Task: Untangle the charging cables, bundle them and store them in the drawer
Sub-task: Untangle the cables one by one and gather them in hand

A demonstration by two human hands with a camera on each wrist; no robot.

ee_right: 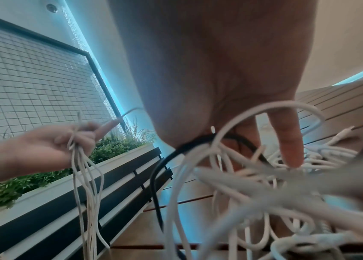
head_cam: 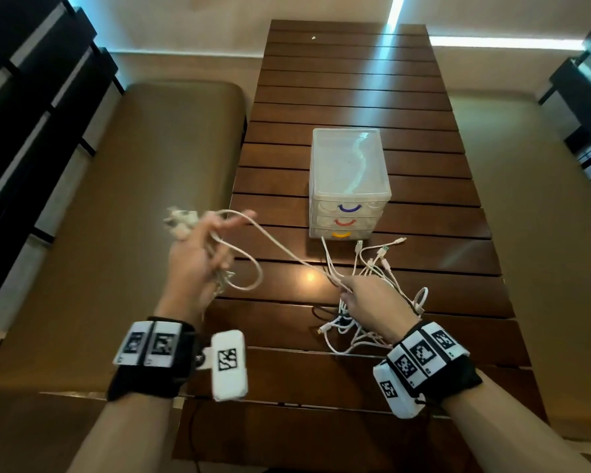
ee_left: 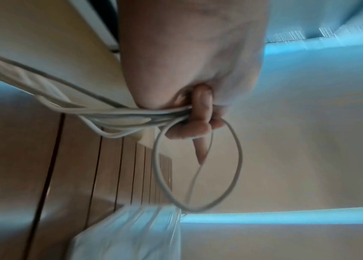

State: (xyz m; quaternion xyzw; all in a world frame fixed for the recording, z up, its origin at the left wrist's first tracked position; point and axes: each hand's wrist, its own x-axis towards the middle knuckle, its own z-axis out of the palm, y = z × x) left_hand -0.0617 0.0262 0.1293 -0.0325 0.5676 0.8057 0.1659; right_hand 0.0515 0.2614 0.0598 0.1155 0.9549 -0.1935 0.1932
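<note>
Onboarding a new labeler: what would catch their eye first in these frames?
First, the white cable stretched in the air between the left hand, which grips a bunch of loops off the table's left edge, and the right hand, which pinches it over the tangle on the table. Next, the clear drawer unit just beyond the tangle, its three drawers closed.

Your forearms are bare, and each wrist wears a wide black strap [head_cam: 151, 377]. On your left hand's [head_cam: 191, 264] strap sit two white rectangular blocks printed with black square-patterned markers, plus a larger rounded white block [head_cam: 229, 365] with its own marker that juts out to the side on a small dark mount. Your right hand's [head_cam: 372, 302] strap carries a row of similar white marker blocks [head_cam: 423, 353] and another white block on its inner side, with a thin black cord hanging near it.
</note>
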